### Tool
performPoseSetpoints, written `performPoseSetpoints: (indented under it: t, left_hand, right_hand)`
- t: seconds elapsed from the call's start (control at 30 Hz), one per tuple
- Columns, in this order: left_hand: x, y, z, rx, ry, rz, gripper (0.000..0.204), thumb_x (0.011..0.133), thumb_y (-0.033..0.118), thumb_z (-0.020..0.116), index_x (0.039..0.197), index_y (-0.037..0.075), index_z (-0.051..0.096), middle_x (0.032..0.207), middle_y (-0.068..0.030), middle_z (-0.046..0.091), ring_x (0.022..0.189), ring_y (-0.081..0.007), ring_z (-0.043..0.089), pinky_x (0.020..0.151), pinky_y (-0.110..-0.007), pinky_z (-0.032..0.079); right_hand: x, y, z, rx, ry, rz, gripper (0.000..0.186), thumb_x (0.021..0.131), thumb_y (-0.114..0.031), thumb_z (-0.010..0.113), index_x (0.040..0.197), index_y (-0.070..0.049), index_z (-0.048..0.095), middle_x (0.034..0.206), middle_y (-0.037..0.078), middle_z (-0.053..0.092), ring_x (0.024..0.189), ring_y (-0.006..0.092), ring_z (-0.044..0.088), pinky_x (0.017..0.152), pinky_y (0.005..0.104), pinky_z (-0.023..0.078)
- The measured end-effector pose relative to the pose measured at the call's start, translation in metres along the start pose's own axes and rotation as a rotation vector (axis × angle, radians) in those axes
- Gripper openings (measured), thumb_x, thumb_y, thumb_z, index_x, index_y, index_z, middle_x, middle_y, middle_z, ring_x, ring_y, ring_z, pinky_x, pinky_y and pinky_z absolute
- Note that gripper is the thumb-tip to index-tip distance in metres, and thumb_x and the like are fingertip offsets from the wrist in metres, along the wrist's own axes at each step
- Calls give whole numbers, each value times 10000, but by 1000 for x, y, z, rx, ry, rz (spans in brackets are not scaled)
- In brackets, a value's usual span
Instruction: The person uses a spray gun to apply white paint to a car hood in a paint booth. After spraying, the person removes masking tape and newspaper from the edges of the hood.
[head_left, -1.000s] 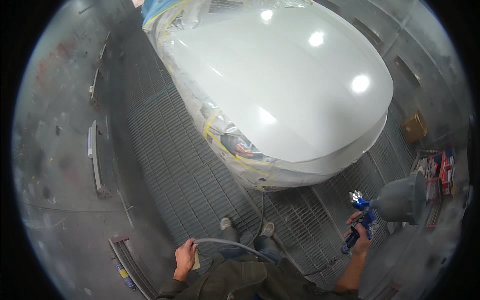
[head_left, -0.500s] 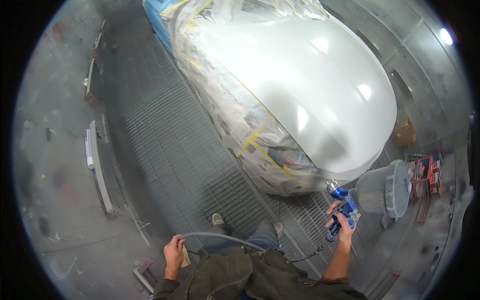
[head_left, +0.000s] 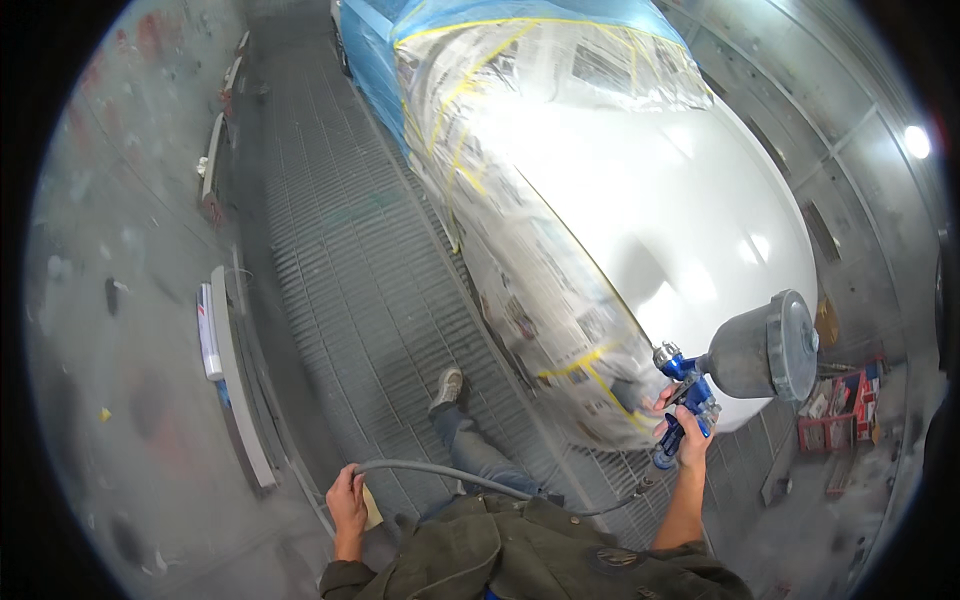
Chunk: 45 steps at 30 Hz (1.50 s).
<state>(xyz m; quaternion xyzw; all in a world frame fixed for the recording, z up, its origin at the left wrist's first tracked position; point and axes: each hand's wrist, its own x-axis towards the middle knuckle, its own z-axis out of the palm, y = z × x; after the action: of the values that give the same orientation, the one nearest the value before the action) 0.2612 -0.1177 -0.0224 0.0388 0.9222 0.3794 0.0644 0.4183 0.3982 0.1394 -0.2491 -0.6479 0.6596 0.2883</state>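
Observation:
My right hand (head_left: 688, 430) is wrapped round the handle of a blue spray gun (head_left: 688, 385), which carries a large grey paint cup (head_left: 755, 350) on its side. The gun's silver nozzle points up and left, near the front corner of a glossy white car hood (head_left: 640, 190). My left hand (head_left: 347, 502) is closed on a grey air hose (head_left: 440, 470) that runs across my front toward the gun. A yellowish piece (head_left: 373, 510) of something shows beside that hand; I cannot tell what it is. Masking paper with yellow tape (head_left: 540, 310) covers the car's side.
Blue sheeting (head_left: 375, 60) wraps the car farther back. Slatted metal grating (head_left: 340, 260) makes up the floor. Along the left wall lie long pale strips (head_left: 240, 390) and a white roll (head_left: 209, 335). A red crate (head_left: 828, 430) of supplies stands at the right wall.
My view has shifted, so the car shows lower and more of its blue sheeting appears. One foot has stepped forward on the grating. Both hands keep their holds.

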Motion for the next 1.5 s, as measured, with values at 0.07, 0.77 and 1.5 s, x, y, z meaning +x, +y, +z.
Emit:
performPoseSetpoints:
  t: [0.07,0.77,1.5]
  left_hand:
    - [57,1,-9,16,13,-25,182,969,154,651,1108,37,659,881,-189,680,758,-368,663,688,-391,517]
    - [519,67,-31,146,-382,277,214,945,223,684,1114,92,674,939,-184,705,867,-408,680,715,-458,524]
    - [791,46,18,502,-1110,639,308,971,340,607,1147,98,680,903,-213,713,909,-451,657,771,-555,502]
  right_hand:
    - [49,10,44,34,7,-18,414,893,-185,656,1198,87,593,1061,181,672,890,230,692,511,314,593]
    - [239,-2,253,-51,343,84,316,896,-164,679,1112,66,655,1006,146,685,862,199,681,511,295,565]
    - [106,-23,507,6,1086,92,365,847,-173,673,1144,35,640,1049,147,677,904,232,685,544,310,569]
